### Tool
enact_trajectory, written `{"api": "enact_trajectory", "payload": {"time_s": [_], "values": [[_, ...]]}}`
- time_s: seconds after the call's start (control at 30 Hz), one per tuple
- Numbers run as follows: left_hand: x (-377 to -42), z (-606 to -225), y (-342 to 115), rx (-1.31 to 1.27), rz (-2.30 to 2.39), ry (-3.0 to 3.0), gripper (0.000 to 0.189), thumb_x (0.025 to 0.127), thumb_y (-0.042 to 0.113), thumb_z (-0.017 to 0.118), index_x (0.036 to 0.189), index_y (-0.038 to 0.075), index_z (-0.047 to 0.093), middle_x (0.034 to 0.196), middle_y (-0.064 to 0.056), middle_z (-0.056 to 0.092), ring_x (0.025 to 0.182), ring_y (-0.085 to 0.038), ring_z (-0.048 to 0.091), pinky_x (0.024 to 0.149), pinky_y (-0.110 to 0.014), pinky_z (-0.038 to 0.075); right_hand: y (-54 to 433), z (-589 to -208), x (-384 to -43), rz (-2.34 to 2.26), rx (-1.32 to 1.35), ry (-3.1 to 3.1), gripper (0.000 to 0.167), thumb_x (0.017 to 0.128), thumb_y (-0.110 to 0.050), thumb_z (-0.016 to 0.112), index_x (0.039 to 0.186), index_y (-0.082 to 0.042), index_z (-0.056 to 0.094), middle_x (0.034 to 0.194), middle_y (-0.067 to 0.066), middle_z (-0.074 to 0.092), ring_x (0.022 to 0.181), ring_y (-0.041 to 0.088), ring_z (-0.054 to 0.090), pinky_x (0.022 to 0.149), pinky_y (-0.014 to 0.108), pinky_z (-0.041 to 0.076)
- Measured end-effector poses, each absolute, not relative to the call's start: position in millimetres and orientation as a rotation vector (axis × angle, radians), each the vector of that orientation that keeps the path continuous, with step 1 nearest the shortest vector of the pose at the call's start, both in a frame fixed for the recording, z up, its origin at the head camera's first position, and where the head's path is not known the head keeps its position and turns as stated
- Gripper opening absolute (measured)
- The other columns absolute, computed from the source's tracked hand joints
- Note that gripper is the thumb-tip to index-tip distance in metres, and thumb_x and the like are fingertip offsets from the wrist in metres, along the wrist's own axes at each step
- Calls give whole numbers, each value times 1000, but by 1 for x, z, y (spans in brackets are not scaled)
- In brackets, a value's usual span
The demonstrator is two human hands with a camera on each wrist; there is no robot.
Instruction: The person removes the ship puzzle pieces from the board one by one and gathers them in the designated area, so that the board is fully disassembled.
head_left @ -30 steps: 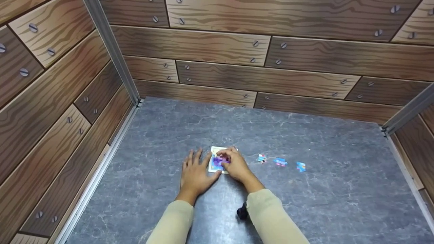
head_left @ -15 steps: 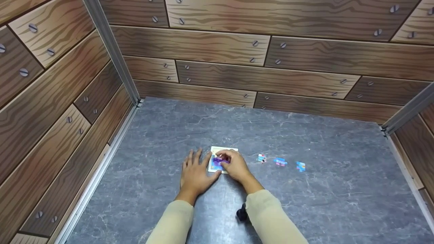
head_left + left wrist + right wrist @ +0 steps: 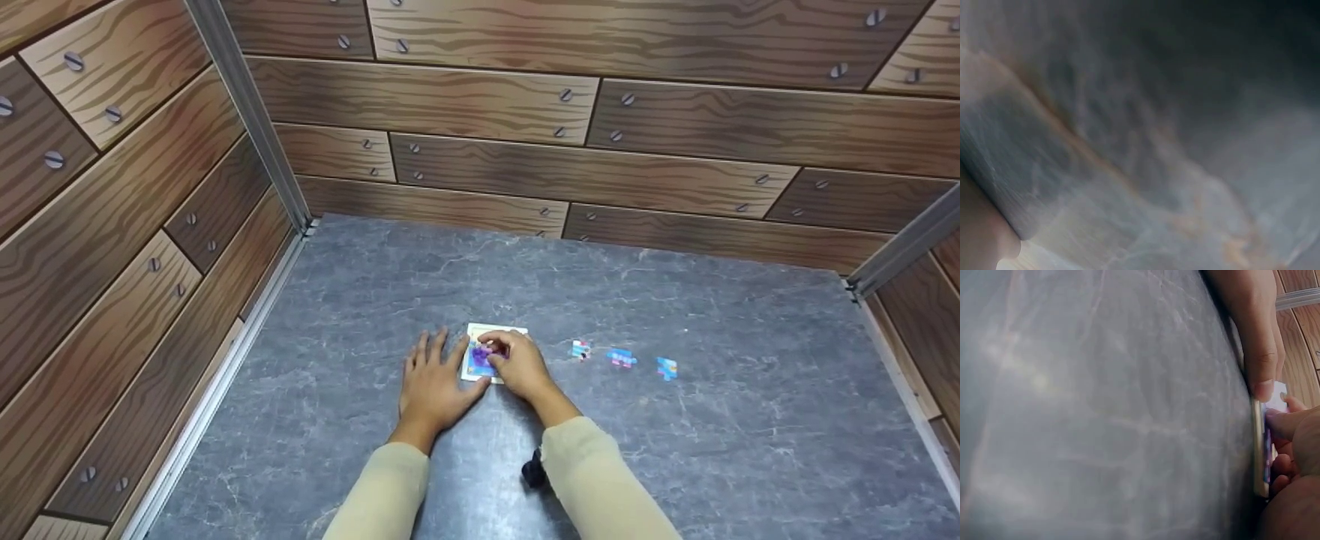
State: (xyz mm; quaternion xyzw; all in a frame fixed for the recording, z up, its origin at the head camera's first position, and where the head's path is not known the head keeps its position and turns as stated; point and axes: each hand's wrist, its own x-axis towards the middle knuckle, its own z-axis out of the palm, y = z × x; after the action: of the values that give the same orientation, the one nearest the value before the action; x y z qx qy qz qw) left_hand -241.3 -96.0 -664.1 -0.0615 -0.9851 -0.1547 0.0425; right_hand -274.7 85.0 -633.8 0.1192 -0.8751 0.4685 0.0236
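A small pale-rimmed puzzle board (image 3: pixel 474 328) with a colourful picture lies flat between both hands. My left hand (image 3: pixel 435 386) rests spread beside it, with the thumb on its near left corner and the forefinger along its left side. Over the right part of the board, my right hand (image 3: pixel 525 367) bends thumb and forefinger around a purple puzzle piece (image 3: pixel 481 355), seemingly pinching it against the board. That hand hides the board's right side. In the right wrist view, both thumbs meet the board edge (image 3: pixel 1262 478). The left wrist view shows mostly blurred tabletop.
Three loose puzzle pieces lie right of the board: one white-and-blue (image 3: pixel 580 349), one blue-and-pink (image 3: pixel 621 358) and one blue (image 3: pixel 667 368). A black object (image 3: pixel 534 471) sits by the right sleeve. Wood-patterned walls (image 3: pixel 480 157) enclose the grey marbled table (image 3: pixel 750 420).
The purple piece under the right fingertips has shifted slightly on the board, and the right forearm has moved a touch left. The left hand and the loose pieces stay in place.
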Motion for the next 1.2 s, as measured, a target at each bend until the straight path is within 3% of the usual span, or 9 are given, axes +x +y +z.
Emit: {"api": "enact_trajectory", "payload": {"time_s": [0.37, 0.8, 1.2], "values": [[-241, -661, -95, -183, -512, -3032, 88, 94, 86, 51, 167, 39, 42, 179, -7, 32, 168, -42, 23, 132, -67, 27, 79, -622, -277, 1592, 183, -2770, 28, 91, 14, 71, 110, -4, 80, 89, 8, 71, 84, 12, 60, 76, 20, 46], [-240, -660, -97, -175, -515, -3033, 88, 93, 86, 52, 167, 39, 43, 179, -6, 31, 168, -41, 23, 133, -66, 25, 79, -634, -274, 1521, 312, -2669, 31, 85, 16, 72, 105, -6, 79, 89, 11, 70, 87, 15, 60, 78, 21, 46], [-241, -661, -96, -192, -544, -3012, 87, 94, 84, 53, 166, 36, 45, 179, -8, 33, 168, -43, 23, 132, -67, 25, 76, -635, -272, 1345, 286, -2681, 25, 94, 1, 77, 114, -12, 82, 94, 10, 72, 92, 21, 66, 84, 32, 52]]}}
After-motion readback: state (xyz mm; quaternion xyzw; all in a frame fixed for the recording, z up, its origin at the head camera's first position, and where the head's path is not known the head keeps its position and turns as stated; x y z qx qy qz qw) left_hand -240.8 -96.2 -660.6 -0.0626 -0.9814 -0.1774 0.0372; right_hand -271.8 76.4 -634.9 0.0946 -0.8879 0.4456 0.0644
